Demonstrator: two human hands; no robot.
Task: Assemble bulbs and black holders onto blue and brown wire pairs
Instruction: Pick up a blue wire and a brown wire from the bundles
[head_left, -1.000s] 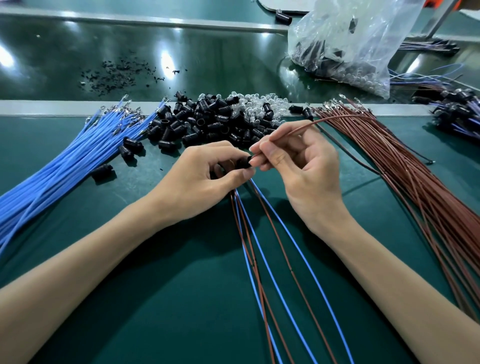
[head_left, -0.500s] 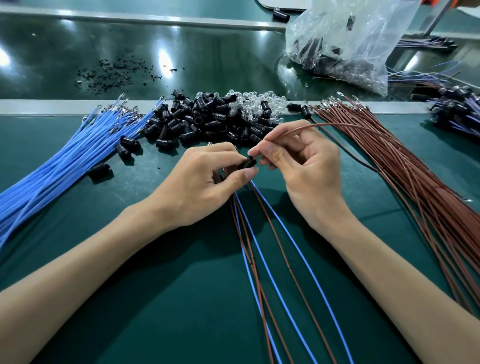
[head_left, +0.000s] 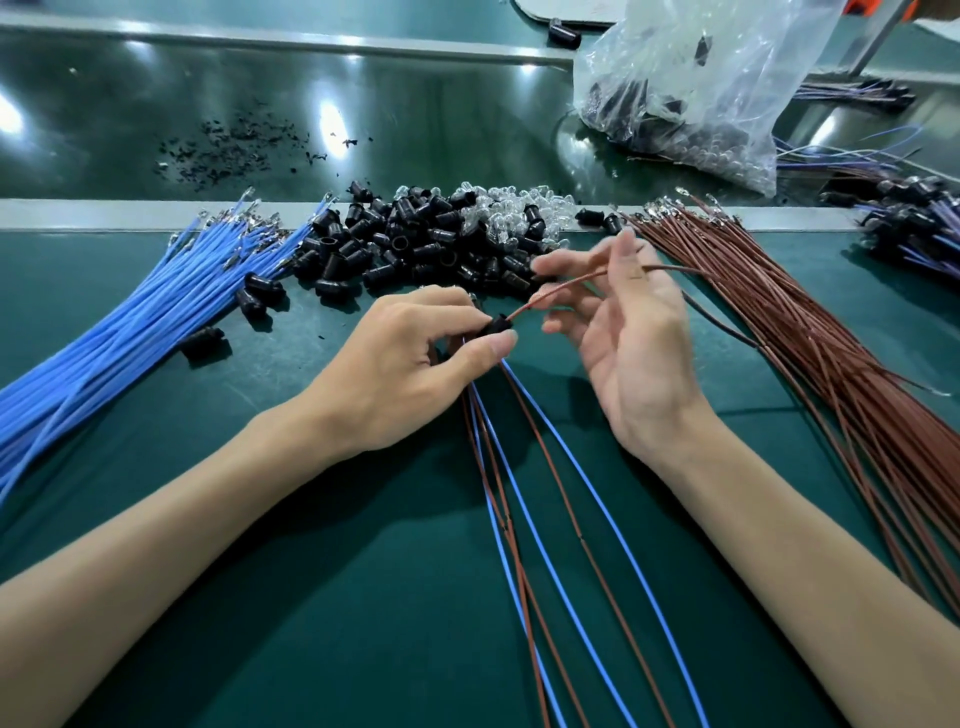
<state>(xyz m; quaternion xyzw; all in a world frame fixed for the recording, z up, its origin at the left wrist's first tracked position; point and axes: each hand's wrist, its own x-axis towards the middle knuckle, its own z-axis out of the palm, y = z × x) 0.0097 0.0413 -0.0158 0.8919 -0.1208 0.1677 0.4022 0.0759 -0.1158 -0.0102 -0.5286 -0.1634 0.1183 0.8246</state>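
Note:
My left hand (head_left: 410, 364) pinches a black holder (head_left: 497, 326) between thumb and fingers at the table's middle. A brown wire (head_left: 558, 293) runs out of the holder up and right, across the spread fingers of my right hand (head_left: 623, 332), which is opened beside it. Several blue and brown wires (head_left: 524, 499) trail from under my left hand toward me. A heap of black holders (head_left: 410, 249) lies behind my hands, with clear bulbs (head_left: 511, 208) at its back. Loose blue wires (head_left: 135, 317) fan out at left, loose brown wires (head_left: 831, 343) at right.
A clear plastic bag (head_left: 691, 83) with parts sits at the back right on the dark conveyor belt (head_left: 415, 104). Finished wired holders (head_left: 914, 228) pile at the far right edge. Black debris (head_left: 228, 150) is scattered on the belt. A metal rail (head_left: 104, 214) separates belt from green mat.
My right hand has let go of the pinch at the holder and spread its fingers, drawing back to the right. The brown wire now stands out of the holder in my left hand.

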